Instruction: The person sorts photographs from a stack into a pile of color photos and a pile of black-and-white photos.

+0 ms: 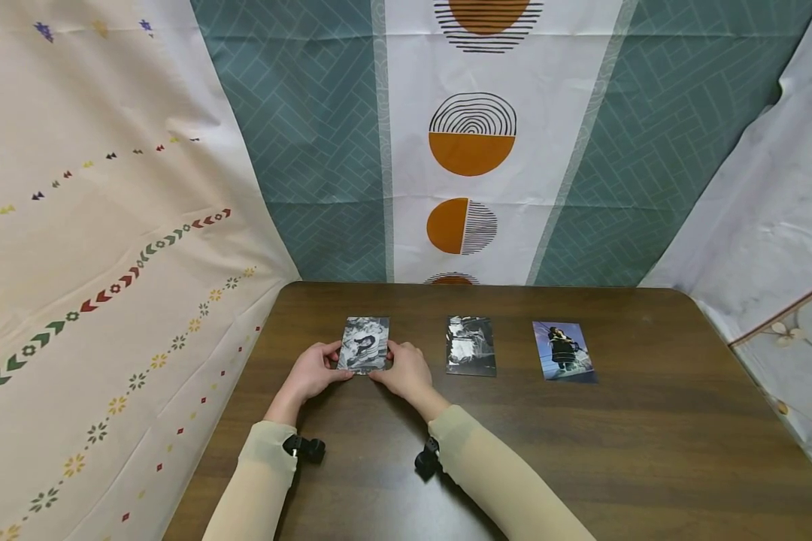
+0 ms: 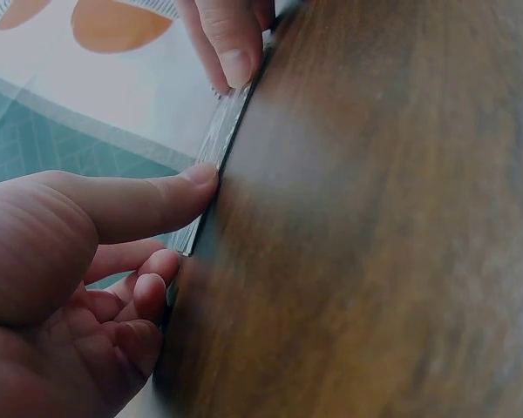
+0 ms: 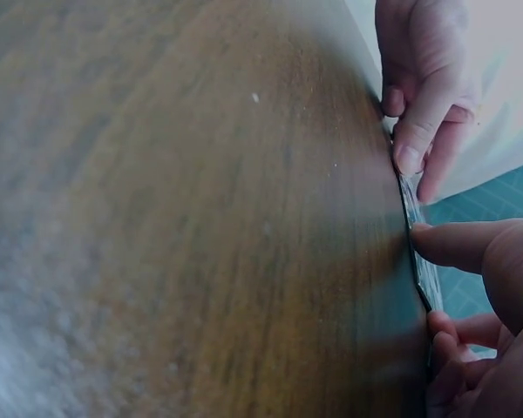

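A black-and-white photo card [image 1: 365,342] with a figure on it lies at the left of the wooden table, between both hands. My left hand [image 1: 318,370] grips its left side, thumb at the near edge and fingers curled by the side. On the opposite side my right hand [image 1: 406,370] holds the card the same way, thumb at the near right corner. Seen nearly edge-on, the card [image 2: 211,144] appears as a thin strip in the left wrist view, with the left thumb pressed on it. The right wrist view also shows the card [image 3: 425,270] as a narrow strip flat along the tabletop.
To the right lies a second black-and-white photo card [image 1: 470,346], and beyond it a color photo card [image 1: 564,351] showing a dark-clothed figure. The brown table [image 1: 582,458] ends at a patterned cloth [image 1: 470,150] behind. Another cloth [image 1: 142,300] hangs along the left.
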Available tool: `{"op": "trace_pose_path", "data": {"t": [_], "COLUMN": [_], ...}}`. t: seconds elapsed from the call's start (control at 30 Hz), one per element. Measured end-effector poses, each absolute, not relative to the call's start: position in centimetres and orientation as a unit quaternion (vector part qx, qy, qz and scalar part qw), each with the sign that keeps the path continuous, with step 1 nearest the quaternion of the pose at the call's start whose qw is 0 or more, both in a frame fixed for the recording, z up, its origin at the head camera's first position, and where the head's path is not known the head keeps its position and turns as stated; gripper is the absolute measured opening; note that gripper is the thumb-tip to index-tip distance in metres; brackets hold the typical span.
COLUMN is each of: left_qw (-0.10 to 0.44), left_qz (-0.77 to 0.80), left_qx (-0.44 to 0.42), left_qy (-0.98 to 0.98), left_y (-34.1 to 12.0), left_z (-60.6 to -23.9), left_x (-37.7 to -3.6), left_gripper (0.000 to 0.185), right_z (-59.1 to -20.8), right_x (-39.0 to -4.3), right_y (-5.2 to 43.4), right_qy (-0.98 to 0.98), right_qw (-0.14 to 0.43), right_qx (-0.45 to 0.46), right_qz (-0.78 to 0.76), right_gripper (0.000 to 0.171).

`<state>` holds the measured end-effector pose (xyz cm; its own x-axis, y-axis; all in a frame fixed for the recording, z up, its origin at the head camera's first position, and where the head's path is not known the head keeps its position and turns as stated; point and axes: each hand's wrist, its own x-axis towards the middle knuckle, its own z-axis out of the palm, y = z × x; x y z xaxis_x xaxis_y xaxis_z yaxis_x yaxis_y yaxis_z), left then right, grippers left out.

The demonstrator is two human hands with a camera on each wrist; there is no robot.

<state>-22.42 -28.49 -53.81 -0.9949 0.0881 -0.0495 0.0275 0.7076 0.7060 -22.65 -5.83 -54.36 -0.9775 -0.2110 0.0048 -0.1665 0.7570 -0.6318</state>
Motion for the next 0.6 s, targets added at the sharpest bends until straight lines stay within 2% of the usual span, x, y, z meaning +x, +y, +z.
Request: {"op": "trace_pose_path", "data": {"t": [0.3, 0.6], "left_qw": [0.038, 0.011], "left_qz": [0.378, 0.45], "left_qx": [0.03, -0.002], "left_qy": [0.924, 0.893], "left_y": [-28.5, -28.2], "left_z": [-53.9, -54.0], "left_x": [-22.4, -22.1], "left_gripper": [0.071, 0.063], "right_z": [-54.4, -54.0], "right_x": [-22.7, -22.6], "right_y": [-5.2, -1.6], "right_qy": [0.921, 0.862], "right_qw": [0.033, 0.033], "right_qx": [-0.122, -0.16], "right_qz": [-0.368, -0.48], "right_gripper": [0.078, 0.055]}}
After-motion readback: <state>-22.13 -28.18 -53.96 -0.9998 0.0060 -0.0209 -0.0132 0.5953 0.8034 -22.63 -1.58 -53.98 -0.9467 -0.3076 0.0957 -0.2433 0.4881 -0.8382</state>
